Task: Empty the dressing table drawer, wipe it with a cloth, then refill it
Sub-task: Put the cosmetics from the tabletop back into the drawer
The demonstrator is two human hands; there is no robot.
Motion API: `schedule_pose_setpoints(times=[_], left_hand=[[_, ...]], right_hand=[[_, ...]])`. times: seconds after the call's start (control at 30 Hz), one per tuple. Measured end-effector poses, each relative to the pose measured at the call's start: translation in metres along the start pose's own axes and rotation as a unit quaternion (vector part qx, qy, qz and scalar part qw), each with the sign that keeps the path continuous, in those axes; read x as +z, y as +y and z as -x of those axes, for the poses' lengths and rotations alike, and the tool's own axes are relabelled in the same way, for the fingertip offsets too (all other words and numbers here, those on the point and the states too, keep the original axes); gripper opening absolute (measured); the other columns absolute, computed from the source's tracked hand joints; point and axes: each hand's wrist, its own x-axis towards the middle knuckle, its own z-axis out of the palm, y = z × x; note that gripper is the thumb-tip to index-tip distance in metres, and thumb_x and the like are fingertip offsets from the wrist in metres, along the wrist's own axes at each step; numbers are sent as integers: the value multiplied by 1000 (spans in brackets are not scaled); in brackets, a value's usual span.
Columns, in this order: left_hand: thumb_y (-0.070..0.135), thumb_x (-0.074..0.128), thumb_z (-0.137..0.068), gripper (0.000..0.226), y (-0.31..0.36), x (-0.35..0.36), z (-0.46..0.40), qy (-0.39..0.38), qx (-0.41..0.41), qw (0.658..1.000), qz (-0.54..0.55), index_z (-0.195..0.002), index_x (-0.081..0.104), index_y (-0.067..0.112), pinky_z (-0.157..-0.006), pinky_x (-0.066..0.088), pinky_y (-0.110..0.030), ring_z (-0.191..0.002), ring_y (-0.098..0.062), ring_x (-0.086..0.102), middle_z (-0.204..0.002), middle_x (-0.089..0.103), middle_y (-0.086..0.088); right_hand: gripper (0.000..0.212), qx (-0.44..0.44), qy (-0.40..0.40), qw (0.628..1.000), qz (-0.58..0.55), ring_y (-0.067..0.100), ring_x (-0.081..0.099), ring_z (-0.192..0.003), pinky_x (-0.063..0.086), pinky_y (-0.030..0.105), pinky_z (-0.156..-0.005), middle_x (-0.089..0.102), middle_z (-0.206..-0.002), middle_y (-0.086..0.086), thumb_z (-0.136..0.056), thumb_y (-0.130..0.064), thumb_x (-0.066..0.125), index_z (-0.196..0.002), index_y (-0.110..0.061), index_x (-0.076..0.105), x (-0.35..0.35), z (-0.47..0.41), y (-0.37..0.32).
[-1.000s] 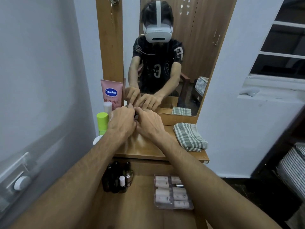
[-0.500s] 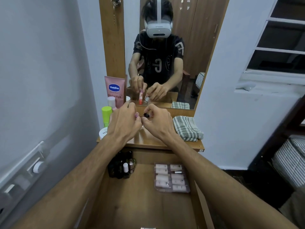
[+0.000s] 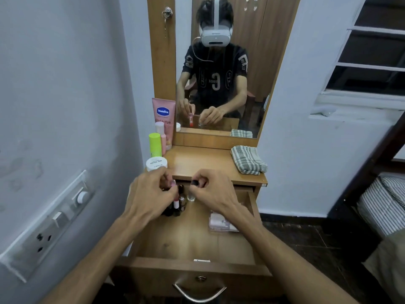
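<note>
The wooden drawer (image 3: 192, 242) stands pulled out toward me, small bottles (image 3: 178, 202) clustered at its far left. Above them my left hand (image 3: 151, 194) pinches a pink-capped bottle (image 3: 173, 183), and my right hand (image 3: 213, 191) pinches a small dark cap (image 3: 194, 183).

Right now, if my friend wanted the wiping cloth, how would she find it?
Start at the tall mirror and look down to the wooden tabletop under it. The cloth lies folded at the right end. Only it is soft, with grey and white stripes; the things at the left end are bottles and tubs.
</note>
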Motion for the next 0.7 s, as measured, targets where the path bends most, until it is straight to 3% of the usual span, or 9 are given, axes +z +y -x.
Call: schedule_pose_setpoints(times=[0.17,0.4,0.7], left_hand=[[31,71,-69,15,-23,2,23,-65,-7,997,-29,-73,57,29,-58,38,-25,-58,-1,54,-70,66,18],[29,70,-72,12,-38,12,30,-85,8,994,-71,-79,60,28,-59,36,-23,-71,-8,55,-74,63,17],[23,68,-76,6,-45,22,24,-88,28,990,-111,-78,62,23,-58,40,-28,-66,-16,51,-69,46,11]], right_hand=[[22,65,-56,996,35,16,67,-76,51,30,-67,71,-74,-7,-70,-34,68,-90,-28,76,27,16,-3],[23,66,-54,993,78,23,69,-87,40,27,-69,75,-87,-4,-78,-26,67,-99,-26,77,52,17,-2],[24,71,-68,994,57,25,68,-84,50,29,-67,74,-86,0,-76,-16,71,-98,-25,76,67,15,5]])
